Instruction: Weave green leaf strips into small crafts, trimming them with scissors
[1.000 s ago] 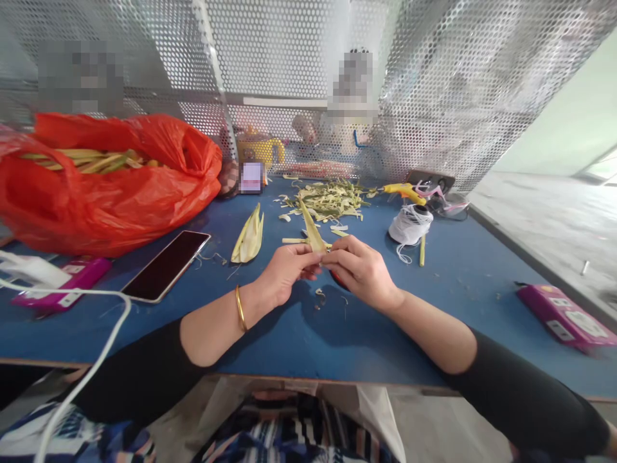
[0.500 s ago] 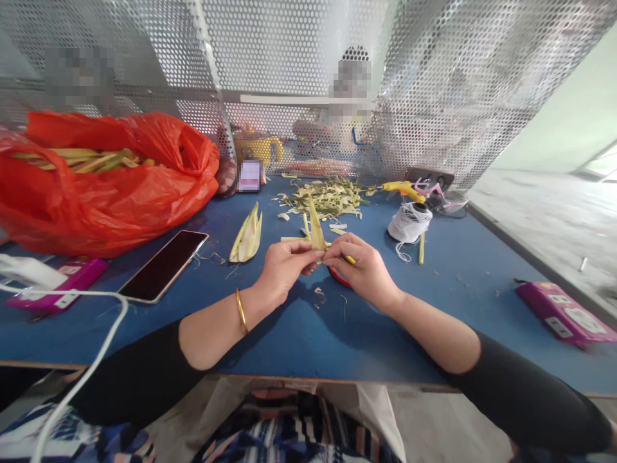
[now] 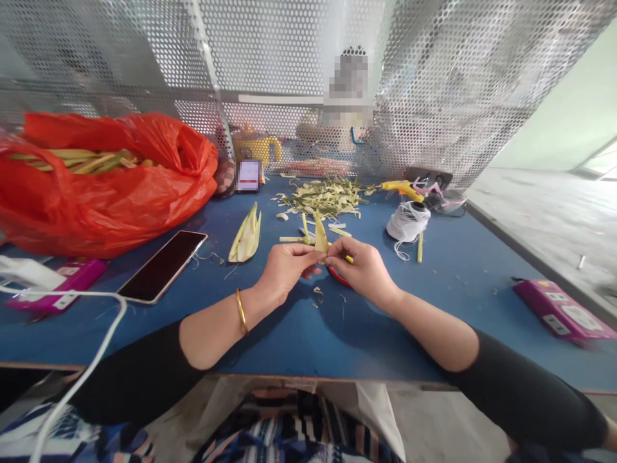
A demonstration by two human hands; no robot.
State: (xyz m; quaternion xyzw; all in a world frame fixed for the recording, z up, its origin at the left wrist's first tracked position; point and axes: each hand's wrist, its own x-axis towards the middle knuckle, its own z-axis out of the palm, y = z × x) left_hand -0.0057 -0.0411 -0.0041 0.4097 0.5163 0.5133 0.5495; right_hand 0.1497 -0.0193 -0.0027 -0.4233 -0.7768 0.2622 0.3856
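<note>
A pale yellow-green pointed leaf piece point(image 3: 321, 233) stands upright between my hands over the middle of the blue table. My left hand point(image 3: 288, 267) pinches its lower end between thumb and fingers. From the other side my right hand point(image 3: 357, 265) grips the same lower end, fingertips touching those of the left. Under the right hand lies a tool with red and yellow handles point(image 3: 337, 276), mostly covered. Just behind the fingers rest cut stalk pieces point(image 3: 295, 240). Left of my hands lies a bundle of similar pale leaves point(image 3: 245, 238).
A red plastic bag point(image 3: 159, 173) of stalks fills the back left, near a phone point(image 3: 164, 267). Leaf scraps point(image 3: 328, 196) lie behind my hands. White thread point(image 3: 407, 222) and a yellow glue gun point(image 3: 402, 188) stand right. Purple power strips point(image 3: 562, 308) flank the table; perforated metal point(image 3: 279, 58) closes the back.
The leaf piece has shifted slightly right and shows less height above my fingers. Both hands keep their pinch, with the left fingers a little rearranged.
</note>
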